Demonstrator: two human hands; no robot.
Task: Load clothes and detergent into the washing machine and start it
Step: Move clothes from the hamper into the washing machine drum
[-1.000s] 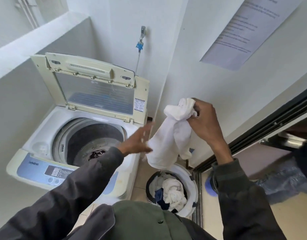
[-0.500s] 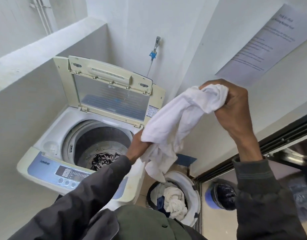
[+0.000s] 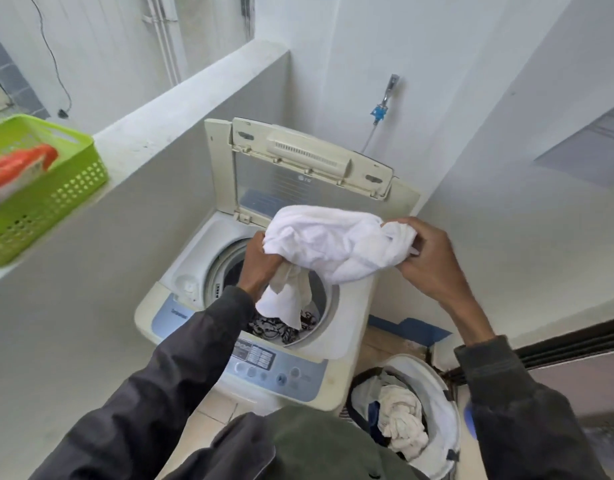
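Head view, single frame.

Left hand (image 3: 261, 266): fingers curled, closed round the left part of a white cloth (image 3: 333, 249). The fingertips are buried in the fabric and cannot be seen. A loose tail of the cloth is seen hanging below this hand.

Right hand (image 3: 428, 263): fingers and thumb curled, the bunched right end of the cloth gripped between them.

The cloth is held between both hands, spread in a crumpled band from one to the other.

Washer (image 3: 350, 306): directly under the hands, with the lid (image 3: 298, 174) standing up behind them. The left hand and the hanging tail are over the drum opening. Dark patterned clothes (image 3: 272, 329) are noted in the drum, below the left hand. The control panel (image 3: 281, 372) lies nearer than the hands, partly covered by the left sleeve.

Hamper (image 3: 440, 396): on the floor below the right hand, beside the washer, with white and dark items inside.

Green basket (image 3: 66, 199): well to the left of the left hand, on a ledge, with a red-orange packet (image 3: 18, 168) in it; blurred, label unreadable.
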